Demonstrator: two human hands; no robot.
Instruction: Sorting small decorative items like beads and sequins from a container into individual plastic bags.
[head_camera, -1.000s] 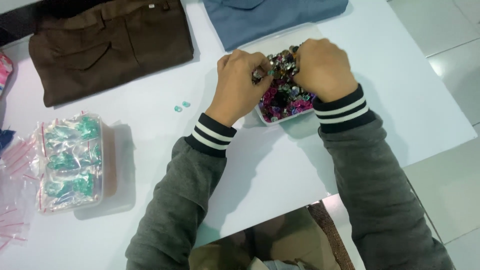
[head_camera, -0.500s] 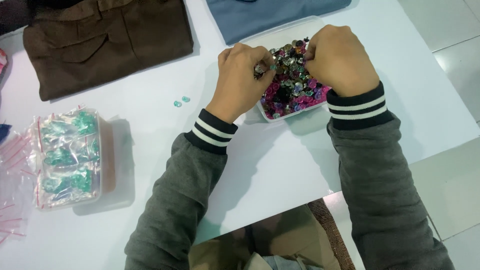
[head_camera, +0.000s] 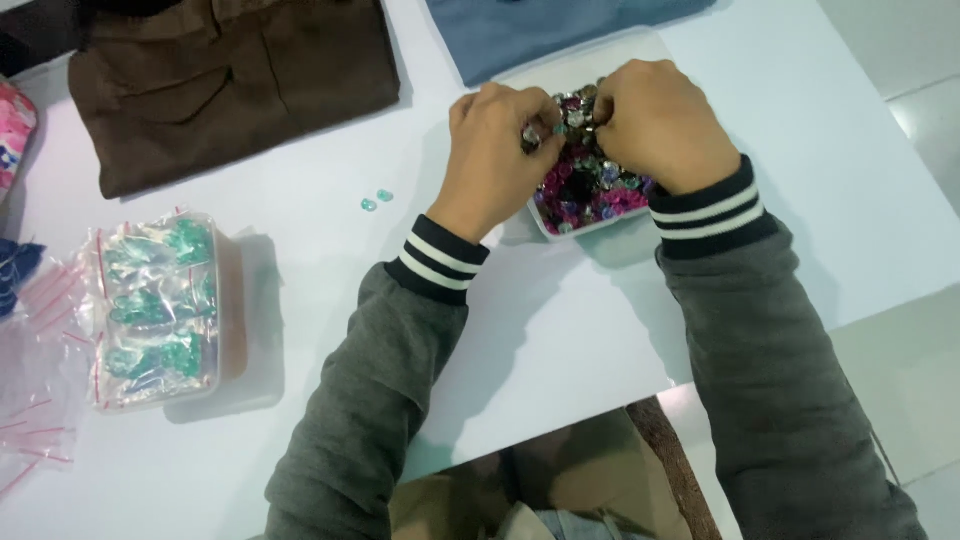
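Note:
Both my hands are over a small clear tray (head_camera: 583, 231) heaped with shiny pink, purple and silver beads (head_camera: 592, 192), in the upper middle of the white table. My left hand (head_camera: 497, 160) pinches a small silver bead at its fingertips, just above the tray's left side. My right hand (head_camera: 662, 124) is curled with its fingertips closed on shiny beads at the top of the heap, almost touching the left fingertips. My fingers hide part of the heap.
Two loose teal beads (head_camera: 376, 200) lie left of my left hand. A clear box (head_camera: 165, 310) of bagged teal beads stands at the left, beside empty small zip bags (head_camera: 30, 400). A brown garment (head_camera: 240, 80) and a blue garment (head_camera: 560, 30) lie folded at the far edge.
My hands have stayed over the bead tray, with only small finger movements. The view has shifted slightly.

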